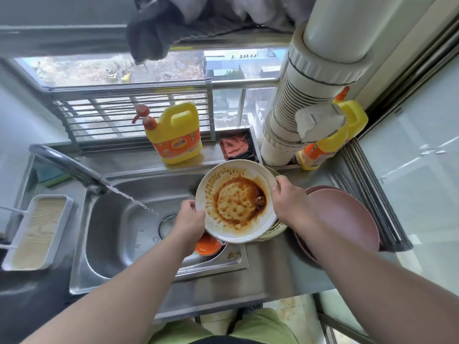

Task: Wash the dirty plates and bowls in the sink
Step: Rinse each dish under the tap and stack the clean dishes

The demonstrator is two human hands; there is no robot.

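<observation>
Both hands grasp the sauce-stained white plate (pixel 236 201) by opposite rims, left hand (pixel 190 219), right hand (pixel 289 199); the sink basin (pixel 119 232) lies lower left of it.

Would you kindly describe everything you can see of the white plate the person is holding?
The white plate is round and shallow with a raised rim, and looks ceramic or melamine. A brown, oily sauce is smeared over its middle and streaked toward the left rim. It is held roughly level above the right edge of the sink. The left hand grips its left rim and the right hand its right rim, thumbs on top. Another dish shows just beneath it.
</observation>
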